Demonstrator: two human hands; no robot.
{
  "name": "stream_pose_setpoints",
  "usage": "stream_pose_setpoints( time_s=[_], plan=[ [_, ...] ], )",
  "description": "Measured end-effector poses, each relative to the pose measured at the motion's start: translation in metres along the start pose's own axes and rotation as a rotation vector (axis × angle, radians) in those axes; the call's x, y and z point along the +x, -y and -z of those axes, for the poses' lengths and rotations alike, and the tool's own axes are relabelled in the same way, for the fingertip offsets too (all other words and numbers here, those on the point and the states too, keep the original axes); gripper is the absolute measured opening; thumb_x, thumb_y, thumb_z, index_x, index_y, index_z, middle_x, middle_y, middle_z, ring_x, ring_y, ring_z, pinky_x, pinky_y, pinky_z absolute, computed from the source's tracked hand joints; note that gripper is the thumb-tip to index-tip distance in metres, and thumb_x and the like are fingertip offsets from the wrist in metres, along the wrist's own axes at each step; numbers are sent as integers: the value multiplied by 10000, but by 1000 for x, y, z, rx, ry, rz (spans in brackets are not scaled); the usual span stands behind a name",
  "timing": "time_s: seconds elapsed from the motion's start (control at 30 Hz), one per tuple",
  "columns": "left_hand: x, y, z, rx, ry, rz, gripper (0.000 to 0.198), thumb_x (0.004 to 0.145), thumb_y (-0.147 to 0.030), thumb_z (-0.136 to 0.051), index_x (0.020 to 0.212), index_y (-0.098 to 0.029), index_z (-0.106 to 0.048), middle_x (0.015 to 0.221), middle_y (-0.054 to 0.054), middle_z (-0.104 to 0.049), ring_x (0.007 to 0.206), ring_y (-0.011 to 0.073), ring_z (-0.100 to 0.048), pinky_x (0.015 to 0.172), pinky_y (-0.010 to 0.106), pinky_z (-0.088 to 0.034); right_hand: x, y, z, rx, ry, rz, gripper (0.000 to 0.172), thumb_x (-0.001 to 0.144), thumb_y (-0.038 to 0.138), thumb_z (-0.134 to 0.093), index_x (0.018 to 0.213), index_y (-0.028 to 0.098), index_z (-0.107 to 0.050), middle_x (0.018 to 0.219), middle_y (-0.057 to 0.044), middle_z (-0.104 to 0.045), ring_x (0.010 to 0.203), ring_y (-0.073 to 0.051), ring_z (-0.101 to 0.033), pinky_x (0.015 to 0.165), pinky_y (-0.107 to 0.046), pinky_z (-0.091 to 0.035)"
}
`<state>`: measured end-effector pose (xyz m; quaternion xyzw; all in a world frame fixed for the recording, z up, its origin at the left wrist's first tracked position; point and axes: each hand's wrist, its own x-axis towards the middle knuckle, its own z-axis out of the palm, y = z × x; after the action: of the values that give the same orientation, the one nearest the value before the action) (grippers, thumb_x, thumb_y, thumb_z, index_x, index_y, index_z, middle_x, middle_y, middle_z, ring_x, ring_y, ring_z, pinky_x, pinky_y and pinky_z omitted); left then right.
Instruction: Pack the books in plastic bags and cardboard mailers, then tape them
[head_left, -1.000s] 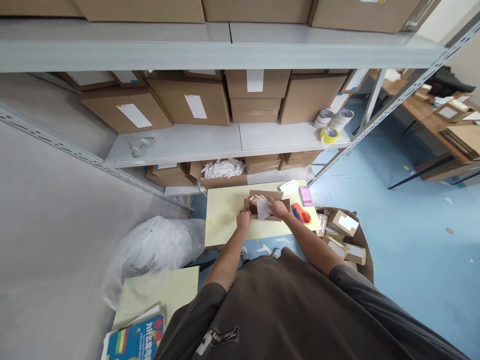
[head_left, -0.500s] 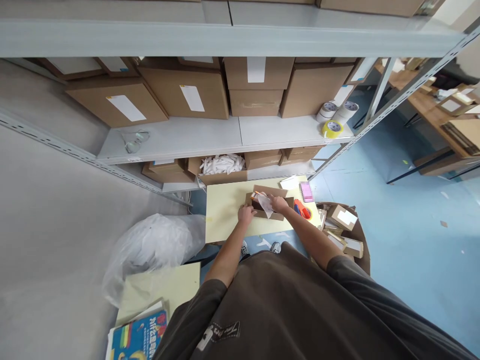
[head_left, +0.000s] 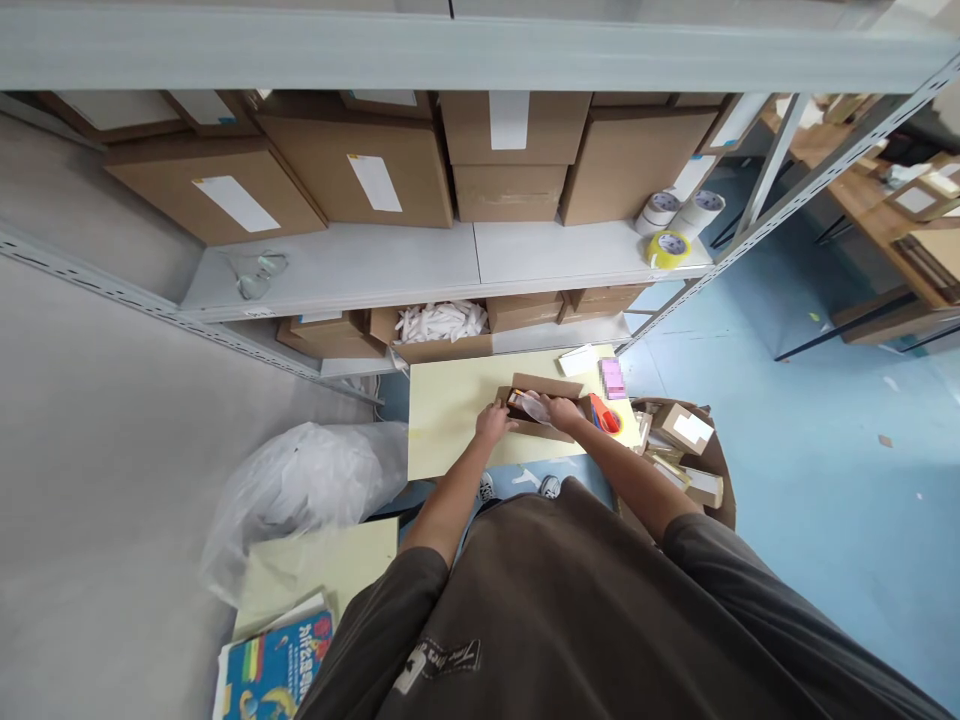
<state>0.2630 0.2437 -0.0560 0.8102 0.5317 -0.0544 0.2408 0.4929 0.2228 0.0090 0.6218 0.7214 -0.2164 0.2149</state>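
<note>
pale yellow table under grey shelves bears an open box. right hand pinches a white packet partly inside it. left hand curls on the box's left end, steadying it. packing looks midway.

3 tape rolls, 1 open box, 1 pkt.
</note>
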Motion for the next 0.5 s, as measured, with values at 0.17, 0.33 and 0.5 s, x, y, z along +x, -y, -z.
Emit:
stream_pose_setpoints(
  time_s=[0.17, 0.33, 0.5],
  plan=[
    [2, -4, -7, 10, -1, 34, 329, 977, -469, -761, 1199, -235, -824, 1641, 138, -522, 1259, 311, -670, 1066, 385, -538, 16, 7, -11, -12, -1, 5, 592, 1054, 264, -593, 1599, 114, -415, 1303, -270, -752, 1224, -319, -758, 1028, -405, -575],
    [-1, -11, -18, -39, -17, 50, 234, 1012, -362, -721, 1172, -227, -825, 1655, 149, -513, 1346, 315, -629, 1133, 409, -514, 32, 18, -23, 4, 6, 25, 572, 1045, 207, -582, 1594, 144, -437, 1323, -244, -755, 1231, -316, -766, 1021, -418, -601],
    [-1, -18, -23, -5, -17, 92, 251, 1031, -357, -694, 1211, -236, -821, 1674, 145, -494, 1342, 299, -632, 1097, 395, -537, 44, 18, -30, 40, 4, 58, 567, 1022, 316, -651, 1527, 104, -504, 1326, -278, -742, 1228, -335, -767, 1034, -456, -606]
  ],
)
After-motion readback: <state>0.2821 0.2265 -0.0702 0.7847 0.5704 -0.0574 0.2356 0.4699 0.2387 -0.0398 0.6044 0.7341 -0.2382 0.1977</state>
